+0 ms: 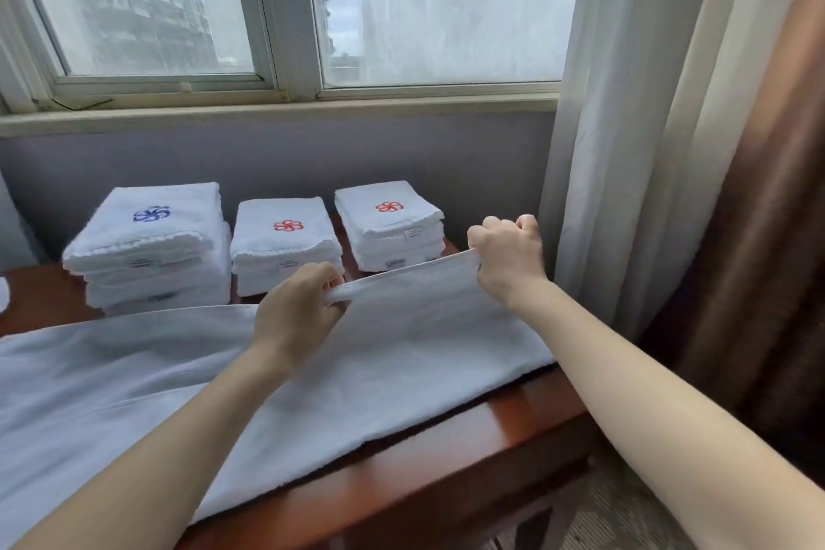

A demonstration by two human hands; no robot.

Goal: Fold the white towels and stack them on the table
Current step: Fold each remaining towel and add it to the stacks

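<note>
We have the open towel (312, 380) spread across the near part of the table (468, 451). It runs from the left edge of view to the table's right end, and its near hem lies just short of the near rim. Our left hand (297, 304) and right hand (506, 257) both grip the far hem, fingers curled tight and pinching the cloth. The right hand is at the far right corner and the left hand is further along the same edge. Between them the hem is lifted off the wood and pulled straight, the right end higher. We judge this is why we hold it so: two grips on one taut edge should keep that edge true when it is brought over toward the near hem for a lengthwise fold. Left of our left hand the cloth lies slack on the table, so that part may lag and wrinkle. Three finished stacks sit at the far side under the window, emblems up: the blue-emblem stack (152, 246) on the left, the middle stack (285, 246) and the right stack (388, 223) with red emblems. Pushed far back, they leave the near surface free for folding. The pale curtain (625, 147) hangs just right of our right hand; we cannot tell whether they touch.
</note>
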